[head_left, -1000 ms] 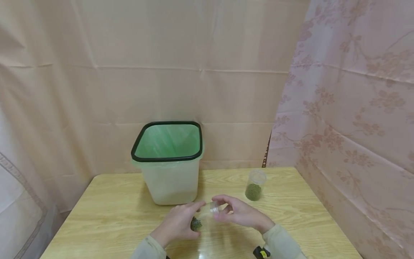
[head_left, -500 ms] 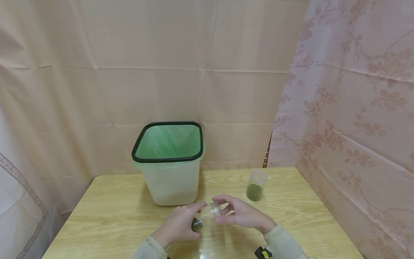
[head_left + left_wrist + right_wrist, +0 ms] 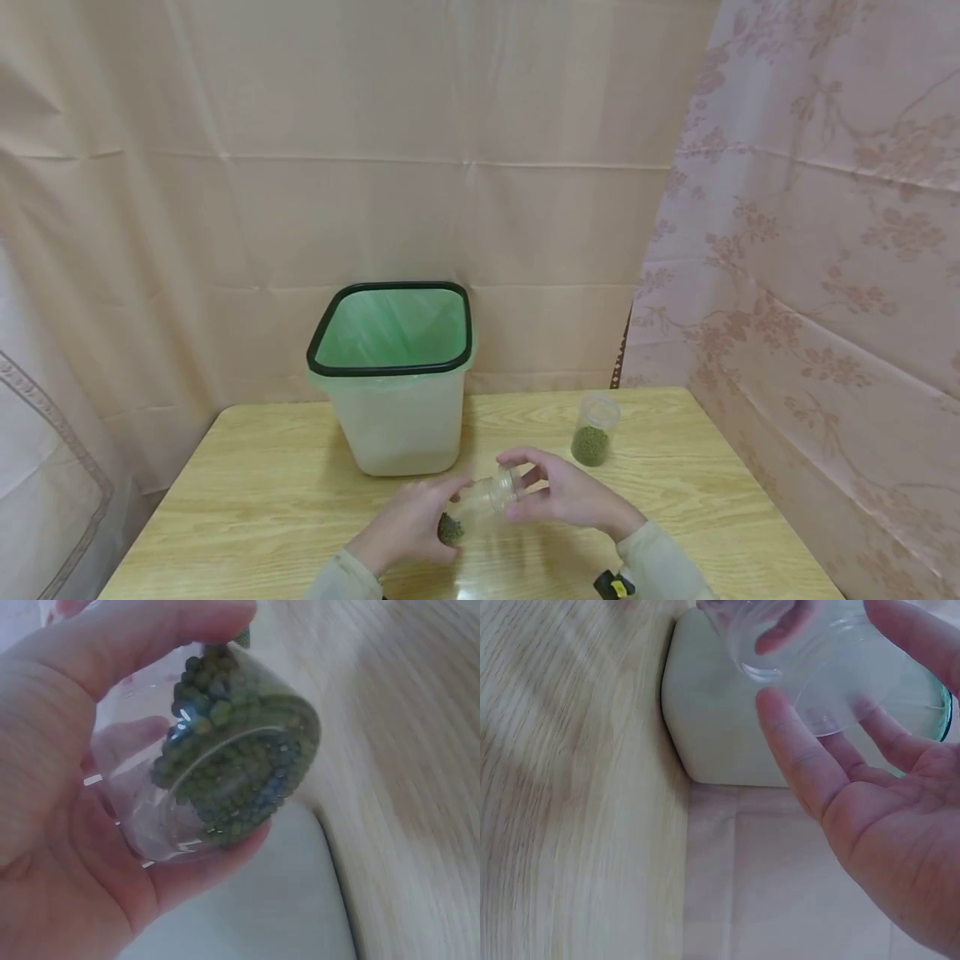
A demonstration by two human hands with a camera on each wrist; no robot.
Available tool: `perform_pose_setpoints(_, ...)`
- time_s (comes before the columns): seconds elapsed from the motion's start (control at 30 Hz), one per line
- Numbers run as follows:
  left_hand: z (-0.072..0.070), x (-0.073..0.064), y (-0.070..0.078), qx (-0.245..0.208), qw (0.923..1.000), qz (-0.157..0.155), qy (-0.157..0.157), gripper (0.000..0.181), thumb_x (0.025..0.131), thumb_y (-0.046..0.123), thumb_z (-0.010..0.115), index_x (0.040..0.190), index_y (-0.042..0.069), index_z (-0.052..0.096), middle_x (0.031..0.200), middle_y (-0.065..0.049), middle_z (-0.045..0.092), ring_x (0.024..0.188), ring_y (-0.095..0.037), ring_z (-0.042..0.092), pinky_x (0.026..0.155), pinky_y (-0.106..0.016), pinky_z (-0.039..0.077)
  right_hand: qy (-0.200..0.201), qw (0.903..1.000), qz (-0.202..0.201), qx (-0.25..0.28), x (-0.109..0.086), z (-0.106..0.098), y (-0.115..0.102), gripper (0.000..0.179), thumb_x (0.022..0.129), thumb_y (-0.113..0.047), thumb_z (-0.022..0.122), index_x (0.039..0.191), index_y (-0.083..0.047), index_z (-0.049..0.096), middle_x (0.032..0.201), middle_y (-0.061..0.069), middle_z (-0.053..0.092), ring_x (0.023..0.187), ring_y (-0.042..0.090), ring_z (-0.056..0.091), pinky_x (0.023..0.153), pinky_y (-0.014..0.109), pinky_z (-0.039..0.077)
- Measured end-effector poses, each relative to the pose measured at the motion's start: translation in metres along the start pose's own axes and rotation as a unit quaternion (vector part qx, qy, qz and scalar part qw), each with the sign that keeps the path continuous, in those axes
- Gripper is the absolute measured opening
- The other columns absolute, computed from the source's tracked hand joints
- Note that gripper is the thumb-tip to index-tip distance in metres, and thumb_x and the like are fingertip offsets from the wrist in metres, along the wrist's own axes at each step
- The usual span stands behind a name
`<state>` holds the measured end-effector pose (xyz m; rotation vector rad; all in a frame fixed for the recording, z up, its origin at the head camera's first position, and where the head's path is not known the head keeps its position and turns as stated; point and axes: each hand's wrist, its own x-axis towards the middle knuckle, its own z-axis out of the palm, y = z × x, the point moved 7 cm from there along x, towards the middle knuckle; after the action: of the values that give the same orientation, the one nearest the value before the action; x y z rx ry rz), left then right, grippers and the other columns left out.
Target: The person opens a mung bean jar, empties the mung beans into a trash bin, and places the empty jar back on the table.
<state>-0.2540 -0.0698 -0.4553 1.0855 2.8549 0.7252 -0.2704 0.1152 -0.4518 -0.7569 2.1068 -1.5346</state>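
Note:
My left hand (image 3: 412, 521) grips a clear plastic jar (image 3: 135, 802) by its body. The jar is tilted on its side, its base toward the left hand's side and its mouth toward the right. Small round green beans (image 3: 232, 765) lie gathered at its base end. My right hand (image 3: 562, 496) holds a clear round lid (image 3: 847, 686) between thumb and fingers, right at the jar's mouth. A second clear jar (image 3: 597, 412), partly filled with the same green grains, stands upright beyond my right hand.
A pale green bin (image 3: 405, 425) with a black rim stands at the back left of the wooden table (image 3: 262, 500). Beige curtains (image 3: 525, 233) hang behind the table, and a pink floral curtain (image 3: 825, 292) runs along the right side.
My right hand has shifted slightly right with the lid, and my left hand slightly left. More clear plastic shows between the hands. The bin and the standing jar stay put.

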Motion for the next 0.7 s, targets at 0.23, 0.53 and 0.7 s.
perform_pose_setpoints(0.23,-0.0022,0.0003,0.0073,-0.002,0.9999,0.01,0.011,0.076,0.064,0.025,0.09,0.132,0.01,0.059,0.107,0.0,0.071,0.093,-0.013,0.066,0.079,-0.035,0.055,-0.002,1.0,-0.004,0.004,-0.003,-0.0016,-0.0006,0.063,0.09,-0.018,0.079,0.145,-0.01,0.048,0.146,0.012,0.045,0.116,0.03,0.053,0.091,0.035,0.055)
perform_pose_setpoints(0.53,-0.0031,-0.0008,0.0057,-0.006,0.9999,0.001,0.011,0.077,0.065,0.025,0.09,0.133,0.01,0.059,0.107,0.001,0.071,0.094,-0.013,0.066,0.08,-0.035,0.055,-0.008,0.9995,-0.013,0.03,-0.007,-0.0002,-0.0082,0.063,0.092,-0.015,0.077,0.146,-0.004,0.046,0.148,0.016,0.042,0.118,0.033,0.054,0.09,0.036,0.056)
perform_pose_setpoints(0.7,-0.0025,-0.0005,0.0043,-0.01,0.9999,-0.002,0.008,0.079,0.066,0.026,0.09,0.136,0.009,0.058,0.109,-0.002,0.072,0.095,-0.015,0.067,0.08,-0.035,0.055,-0.01,0.9994,-0.02,0.025,-0.0068,0.0,-0.0084,0.062,0.092,-0.015,0.077,0.145,-0.004,0.046,0.147,0.017,0.042,0.118,0.033,0.055,0.09,0.036,0.056)
